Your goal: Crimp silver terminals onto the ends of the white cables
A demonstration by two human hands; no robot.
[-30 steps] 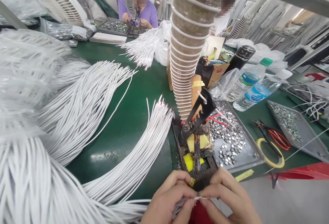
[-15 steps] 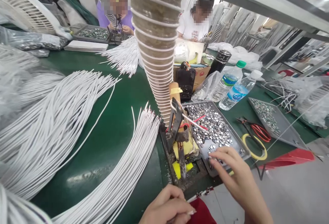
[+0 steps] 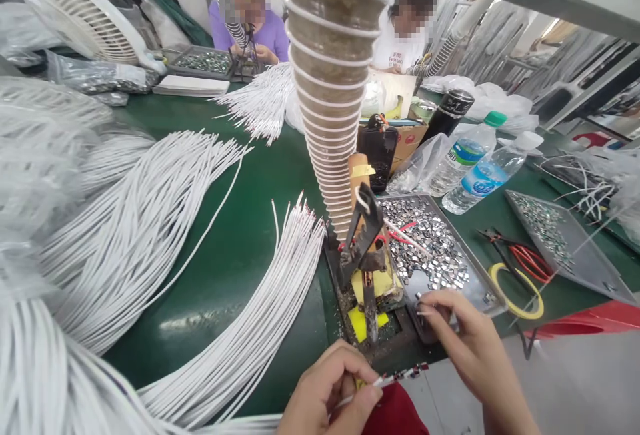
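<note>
My left hand (image 3: 333, 392) is closed at the bottom of the view around a white cable (image 3: 385, 380), whose end shows dark and red bits beyond my fingertips. Whether it is one cable or a few, I cannot tell. Over the near edge of the grey tray (image 3: 487, 298), my right hand (image 3: 467, 332) pinches a small shiny metal piece (image 3: 419, 297). Many similar metal pieces (image 3: 435, 242) lie loose in that tray. Left of it stands a soldering stand (image 3: 367, 268) with a black clamp and a yellow pad. A bundle of white cables (image 3: 270, 302) lies on the green table.
A ribbed hose (image 3: 330, 75) hangs down behind the stand. Two water bottles (image 3: 480, 172), pliers (image 3: 525, 255), a yellow tape roll (image 3: 515, 292) and a second tray (image 3: 575, 248) are at right. More cables (image 3: 150, 215) lie left. Two people sit opposite.
My left hand has turned and lifted slightly, bringing the cable end into view. My right hand stays near the tray, with a metal piece now visible at its fingertips. The whole view has shifted.
</note>
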